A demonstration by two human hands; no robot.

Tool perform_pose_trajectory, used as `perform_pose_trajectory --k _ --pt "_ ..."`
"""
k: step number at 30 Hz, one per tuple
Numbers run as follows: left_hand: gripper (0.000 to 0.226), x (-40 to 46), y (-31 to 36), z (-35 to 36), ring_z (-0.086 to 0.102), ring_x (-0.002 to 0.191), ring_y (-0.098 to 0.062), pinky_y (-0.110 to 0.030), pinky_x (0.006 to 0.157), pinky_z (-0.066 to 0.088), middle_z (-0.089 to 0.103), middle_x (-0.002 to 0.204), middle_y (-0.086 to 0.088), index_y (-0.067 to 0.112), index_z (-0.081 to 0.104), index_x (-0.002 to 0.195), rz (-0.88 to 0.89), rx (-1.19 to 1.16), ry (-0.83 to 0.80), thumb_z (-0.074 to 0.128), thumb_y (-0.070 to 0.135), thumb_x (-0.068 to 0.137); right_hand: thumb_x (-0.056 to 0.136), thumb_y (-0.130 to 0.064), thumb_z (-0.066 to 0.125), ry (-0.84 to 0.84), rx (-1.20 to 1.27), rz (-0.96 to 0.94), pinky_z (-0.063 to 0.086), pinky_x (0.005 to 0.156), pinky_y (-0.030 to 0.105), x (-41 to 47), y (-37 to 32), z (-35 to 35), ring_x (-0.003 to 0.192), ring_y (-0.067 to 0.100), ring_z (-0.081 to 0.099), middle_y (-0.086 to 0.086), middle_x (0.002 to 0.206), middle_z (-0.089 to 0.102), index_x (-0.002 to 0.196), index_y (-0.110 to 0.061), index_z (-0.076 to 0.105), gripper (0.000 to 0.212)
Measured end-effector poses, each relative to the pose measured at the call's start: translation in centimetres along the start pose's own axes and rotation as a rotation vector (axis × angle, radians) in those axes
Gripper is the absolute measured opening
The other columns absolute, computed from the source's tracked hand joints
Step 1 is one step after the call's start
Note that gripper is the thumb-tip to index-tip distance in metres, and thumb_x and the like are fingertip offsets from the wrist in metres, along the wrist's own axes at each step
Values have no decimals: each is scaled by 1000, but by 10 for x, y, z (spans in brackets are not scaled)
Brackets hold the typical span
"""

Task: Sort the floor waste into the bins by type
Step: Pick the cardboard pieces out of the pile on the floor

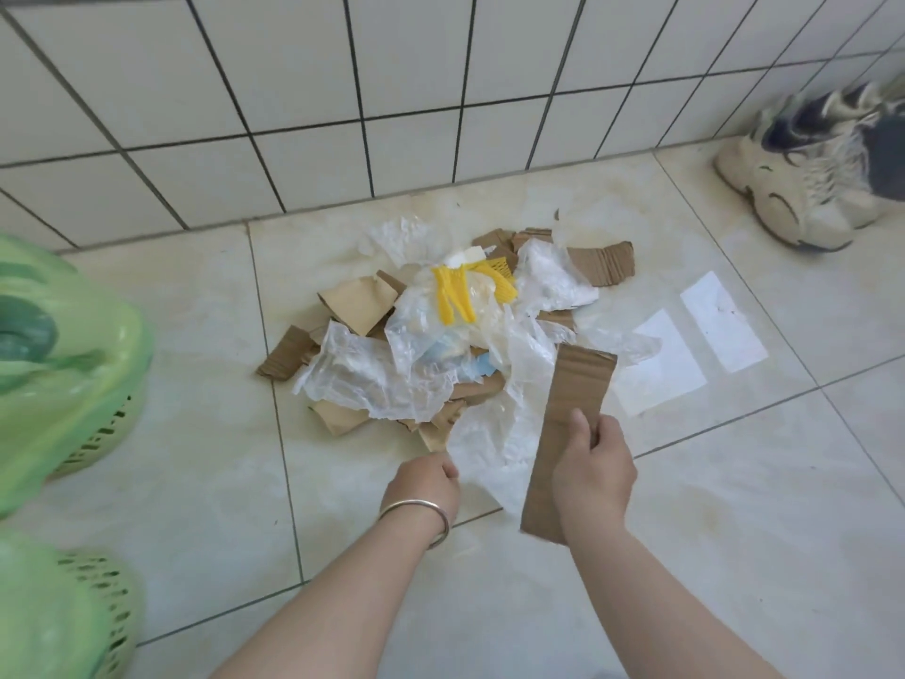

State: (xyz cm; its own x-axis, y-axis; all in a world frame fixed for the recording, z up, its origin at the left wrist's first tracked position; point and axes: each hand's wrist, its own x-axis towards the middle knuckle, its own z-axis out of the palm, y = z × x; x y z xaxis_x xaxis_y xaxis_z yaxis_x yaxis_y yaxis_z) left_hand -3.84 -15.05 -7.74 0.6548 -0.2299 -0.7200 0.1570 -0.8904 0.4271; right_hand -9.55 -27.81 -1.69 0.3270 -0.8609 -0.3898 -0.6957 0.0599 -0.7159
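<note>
A heap of waste (pixel 440 335) lies on the tiled floor against the wall: torn brown cardboard, crumpled clear plastic film and a yellow foam net (pixel 455 294). My right hand (pixel 592 472) grips a long strip of cardboard (pixel 570 409), held upright over the near right side of the heap. My left hand (pixel 426 485), with a metal bangle on its wrist, is curled at the near edge of a clear plastic sheet (pixel 485 448); whether it pinches the sheet I cannot tell. Two green bins lined with green bags stand at the left, one farther (pixel 63 355) and one nearer (pixel 63 610).
A pair of beige and dark sneakers (pixel 813 174) stands at the far right by the white tiled wall (pixel 392 90). Two bright sunlight patches (pixel 690 345) fall on the floor to the right of the heap.
</note>
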Motion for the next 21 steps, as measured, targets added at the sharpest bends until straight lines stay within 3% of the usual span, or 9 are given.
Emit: perform_pose_trajectory --k 5,9,12,15,18,21 --pt "47 4 -21 -31 60 105 -29 -35 92 51 61 119 -9 31 49 130 17 -19 47 34 12 89 99 -30 41 -193 20 75 26 50 27 -20 -20 35 56 14 37 -1 63 40 64 -14 36 39" --pt "59 16 -36 -42 61 96 -23 -37 87 52 63 109 0 46 29 140 110 -40 142 36 12 92 98 -29 42 -294 94 190 31 53 26 -26 -7 67 59 15 38 3 69 42 82 -5 48 29" --pt "66 29 -39 -51 60 92 -19 -35 83 52 60 104 5 49 19 143 126 -119 226 41 12 93 97 -30 45 -313 156 295 32 58 29 -20 0 84 69 20 40 11 81 46 97 10 49 41" --pt "67 42 -35 -57 59 100 -20 -35 89 50 56 120 3 42 17 146 165 -161 298 43 11 92 97 -31 46 -303 180 341 46 72 39 -7 -1 96 78 28 48 32 105 59 115 14 49 48" --pt "71 59 -32 -61 58 99 -21 -34 85 50 49 126 0 39 15 147 190 -155 351 47 11 91 96 -30 48 -283 197 364 43 99 48 7 -6 103 110 44 55 30 127 53 117 14 52 48" --pt "72 71 -32 -64 57 98 -22 -36 78 52 52 119 0 39 18 147 245 -149 447 50 12 88 95 -30 52 -281 222 379 47 93 44 17 -7 109 108 39 58 25 124 59 111 9 60 42"
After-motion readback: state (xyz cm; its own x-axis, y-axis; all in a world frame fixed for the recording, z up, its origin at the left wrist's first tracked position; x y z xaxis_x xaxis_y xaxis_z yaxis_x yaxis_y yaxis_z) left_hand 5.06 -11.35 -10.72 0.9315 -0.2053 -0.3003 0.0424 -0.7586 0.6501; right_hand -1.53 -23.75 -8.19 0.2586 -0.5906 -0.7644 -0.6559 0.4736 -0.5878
